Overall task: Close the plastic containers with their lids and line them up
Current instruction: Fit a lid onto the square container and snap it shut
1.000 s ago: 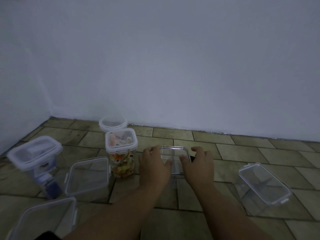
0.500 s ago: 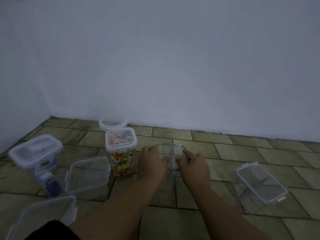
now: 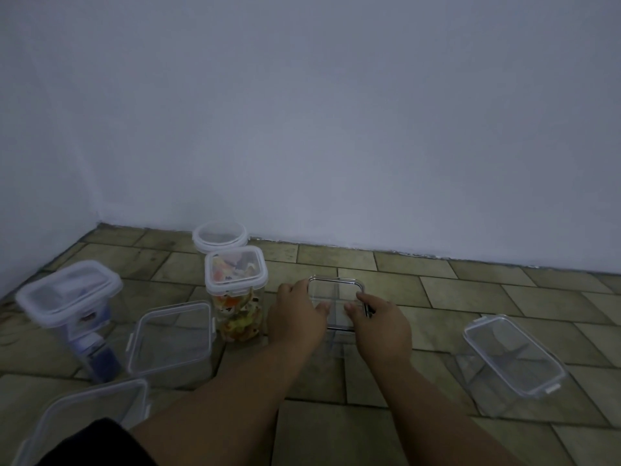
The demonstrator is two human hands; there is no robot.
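Pale bare wall point(image 3: 336, 112) across the whole top of the view, tiled floor point(image 3: 470, 297) below, meeting it at the far edge. Down at the near left corner of the floor, big clear tub point(image 3: 84, 418) with its lid on, cut off by the frame, dark cloth point(image 3: 97, 442) just beside it. Over towards the right edge, long clear box point(image 3: 510, 358), lidded, set at an angle to the tile lines, well apart from both hands. By the left edge, tall box point(image 3: 67, 290) with blue contents, white-rimmed lid on top, a bit blurred. Next to it, low square box point(image 3: 171, 334), lid on. Then the tall jar point(image 3: 235, 274) packed with colourful bits, lid on, and behind it, near the far edge, a round tub point(image 3: 220, 235), also lidded. And the action, mid-floor, just right of the jar: clear container point(image 3: 336, 336) with a dark-rimmed lid point(image 3: 336, 294) sitting on top. Left hand point(image 3: 297, 317) clamped on the lid's left edge, fingers curled over the rim, thumb on top. Right hand point(image 3: 381, 326) gripping the right edge the same way, thumb tip on the lid
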